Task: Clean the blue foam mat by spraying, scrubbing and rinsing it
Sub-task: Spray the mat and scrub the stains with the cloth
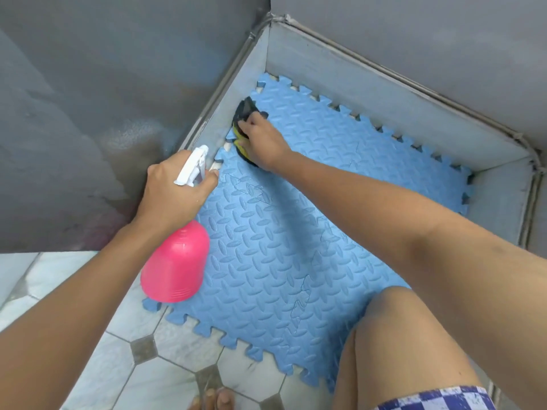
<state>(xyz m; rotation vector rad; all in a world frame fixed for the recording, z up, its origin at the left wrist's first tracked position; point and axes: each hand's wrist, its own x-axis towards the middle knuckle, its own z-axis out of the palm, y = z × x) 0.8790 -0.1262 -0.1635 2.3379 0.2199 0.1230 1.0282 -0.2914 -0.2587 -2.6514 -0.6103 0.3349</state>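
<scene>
The blue foam mat point(296, 232), with a raised leaf pattern and jigsaw edges, lies flat on the floor in a corner. My left hand point(174, 193) grips the white trigger head of a pink spray bottle point(176, 261), held over the mat's left edge with the nozzle aimed toward the far left corner. My right hand point(263, 140) presses a black and yellow scrubbing sponge point(244, 119) onto the mat near its far left edge, next to the low wall. Most of the sponge is hidden under my fingers.
A low grey ledge point(384, 93) borders the mat on the far side, left and right, with grey walls point(118, 84) above. White tiled floor point(103, 359) with dark diamond insets lies in front. My right knee point(399, 335) rests over the mat's near right part; toes point(216, 400) show at the bottom edge.
</scene>
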